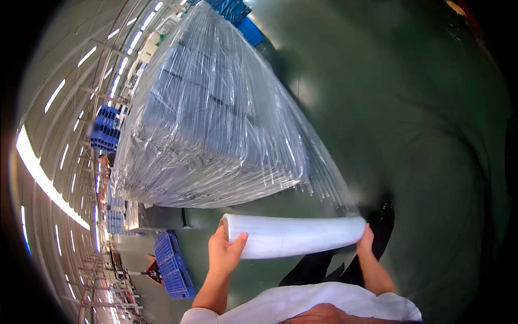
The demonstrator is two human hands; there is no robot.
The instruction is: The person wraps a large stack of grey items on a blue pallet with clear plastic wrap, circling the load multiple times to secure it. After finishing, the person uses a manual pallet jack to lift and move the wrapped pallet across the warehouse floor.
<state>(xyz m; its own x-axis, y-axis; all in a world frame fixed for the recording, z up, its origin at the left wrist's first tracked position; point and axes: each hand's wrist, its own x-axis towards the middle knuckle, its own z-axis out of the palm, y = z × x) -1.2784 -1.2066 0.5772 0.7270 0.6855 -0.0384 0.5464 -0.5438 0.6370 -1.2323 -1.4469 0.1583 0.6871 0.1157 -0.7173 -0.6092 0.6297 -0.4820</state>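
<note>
I hold a big white roll of stretch film (297, 235) level across my front, gripped by its two ends. My left hand (225, 252) closes on the left end, where the brown cardboard core shows, with the thumb lying over the film. At the right end my right hand (366, 241) is closed round the edge; part of its fingers is hidden behind the roll. A tall stack of grey boxes (208, 116) stands ahead of me, covered in clear film. From its right side a loose clear sheet of film (328, 173) stretches down toward the right end of the roll.
A blue plastic pallet (174, 264) sits at lower left beside a red and black pallet jack (153, 270). Blue crates (106, 128) are stacked farther left, and another blue crate (249, 31) is behind the wrapped stack. Green floor (426, 135) spreads out to the right.
</note>
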